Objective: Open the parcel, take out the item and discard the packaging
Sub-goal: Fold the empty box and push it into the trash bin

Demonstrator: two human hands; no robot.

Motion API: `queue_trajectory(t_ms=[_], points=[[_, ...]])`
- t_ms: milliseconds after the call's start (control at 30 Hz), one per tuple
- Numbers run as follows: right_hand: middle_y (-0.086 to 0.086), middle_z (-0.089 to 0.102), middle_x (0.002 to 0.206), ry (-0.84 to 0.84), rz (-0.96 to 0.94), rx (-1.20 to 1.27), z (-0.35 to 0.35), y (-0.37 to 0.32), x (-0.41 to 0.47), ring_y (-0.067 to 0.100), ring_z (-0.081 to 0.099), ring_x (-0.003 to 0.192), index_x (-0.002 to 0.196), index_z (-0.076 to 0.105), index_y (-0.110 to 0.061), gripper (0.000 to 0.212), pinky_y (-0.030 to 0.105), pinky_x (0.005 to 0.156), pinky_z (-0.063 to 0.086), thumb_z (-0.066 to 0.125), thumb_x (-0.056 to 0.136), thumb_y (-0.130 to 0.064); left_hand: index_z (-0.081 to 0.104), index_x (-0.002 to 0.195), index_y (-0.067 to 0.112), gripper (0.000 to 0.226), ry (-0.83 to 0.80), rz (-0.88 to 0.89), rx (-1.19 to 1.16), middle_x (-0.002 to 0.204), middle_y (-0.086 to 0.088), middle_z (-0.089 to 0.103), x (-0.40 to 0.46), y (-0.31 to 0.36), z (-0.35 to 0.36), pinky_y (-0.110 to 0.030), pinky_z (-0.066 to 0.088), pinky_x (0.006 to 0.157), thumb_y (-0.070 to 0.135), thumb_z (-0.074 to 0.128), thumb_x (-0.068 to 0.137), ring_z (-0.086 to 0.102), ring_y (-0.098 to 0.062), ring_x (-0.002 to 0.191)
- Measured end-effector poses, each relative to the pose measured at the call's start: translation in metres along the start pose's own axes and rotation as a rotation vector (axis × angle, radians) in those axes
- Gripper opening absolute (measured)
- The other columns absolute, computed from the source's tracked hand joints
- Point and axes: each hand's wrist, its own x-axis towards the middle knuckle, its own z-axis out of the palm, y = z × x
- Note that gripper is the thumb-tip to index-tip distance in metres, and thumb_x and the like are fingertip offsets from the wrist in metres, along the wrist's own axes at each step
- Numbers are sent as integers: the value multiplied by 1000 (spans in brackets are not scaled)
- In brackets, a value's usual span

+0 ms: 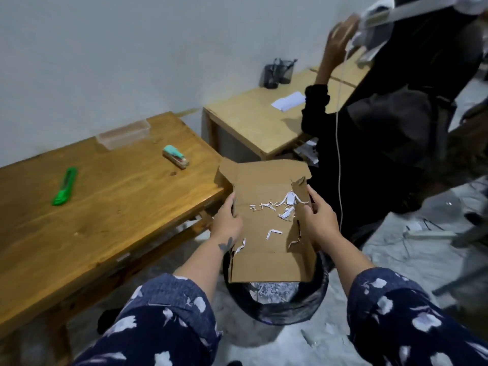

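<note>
The opened cardboard box (266, 233) was held flat-ish over the bin (277, 305), its flaps spread and its brown inside facing up. A scatter of white paper shreds (282, 207) lay on that inner face, most of them toward the far right corner, a few nearer the lower edges. No print, label or brand could be read on the cardboard from this side.

The left hand (227, 220) gripped the box's left wall, thumb curled over the edge onto the inside. The right hand (320, 220) gripped the right wall likewise, thumb inside and fingers wrapped behind. Both forearms came up from dark blue sleeves with white blotches.

Directly beneath the box stood the bin, round, lined with a black bag, with what looked like more pale shredded paper inside, though the view there was soft.

Left of the box ran a dark wooden table (105, 207). On it, nearest the box, lay a small mint-green stapler (175, 157); beyond it, against the wall, a clear plastic tray (122, 134); far left, a green utility knife (64, 186). Any writing on them was too small to make out.

Beyond the box stood a paler desk (250, 122) bearing a black mesh pen cup (280, 73) and a white slip of paper (287, 101). To the right of the box another person in black (383, 128) stood with a raised hand.
</note>
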Motion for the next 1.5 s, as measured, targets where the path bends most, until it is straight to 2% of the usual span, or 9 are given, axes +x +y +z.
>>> queue_trajectory(t_ms=[100,267,367,500,767,933,1033,1233,1500], points=[[-9,62,127,47,47,-20,-2,36,12,14,59,110,138,39,-44,54,28,90,44,47,89,-23,34,143,37,55,-60,-22,16,136,6,52,10,-15,30,-39,46,100,22,53,95,51,-19,122],[-3,63,125,84,135,-71,2,104,29,17,60,105,138,40,-43,48,32,90,47,47,93,-26,34,143,38,61,-140,-130,-40,118,14,50,18,-54,77,-27,43,88,20,61,91,48,-7,109],[0,65,119,32,173,-91,7,144,44,16,58,87,137,43,-39,49,33,86,49,45,93,-17,33,145,34,57,-151,-182,-8,131,5,53,29,-81,103,-31,46,92,21,56,94,51,-14,115],[9,66,111,-56,201,-162,20,197,76,28,62,90,138,44,-35,53,37,83,50,43,92,-8,33,145,32,53,-111,-229,92,135,5,51,52,-132,142,-25,41,85,19,51,97,47,-7,108],[9,64,85,-202,228,-225,85,323,125,24,55,71,138,39,-43,58,28,70,43,46,92,-9,33,143,35,59,-65,-322,133,145,1,45,85,-280,211,-44,39,108,5,45,92,44,-19,132],[14,67,110,-245,249,-250,134,392,143,29,64,93,138,39,-43,58,33,89,49,47,93,-9,31,146,26,64,-72,-370,140,142,-5,48,98,-366,239,-45,39,108,2,43,88,49,-24,127],[16,64,118,-277,253,-304,157,422,153,32,63,94,141,37,-39,57,29,84,47,44,94,-8,31,146,26,63,-68,-426,159,142,-5,48,108,-395,251,-41,37,110,3,41,88,49,-24,127],[11,60,109,-365,328,-375,173,444,160,30,55,85,147,26,-34,60,27,75,39,39,95,-6,21,150,25,70,-162,-532,220,147,-6,40,116,-408,261,-29,35,106,-3,35,88,42,-26,130],[16,57,129,-507,317,-467,120,338,139,34,54,115,143,35,-23,56,27,77,39,51,91,-13,30,146,23,56,-132,-534,244,147,-1,38,83,-298,223,-39,39,106,15,48,93,43,-26,130]])
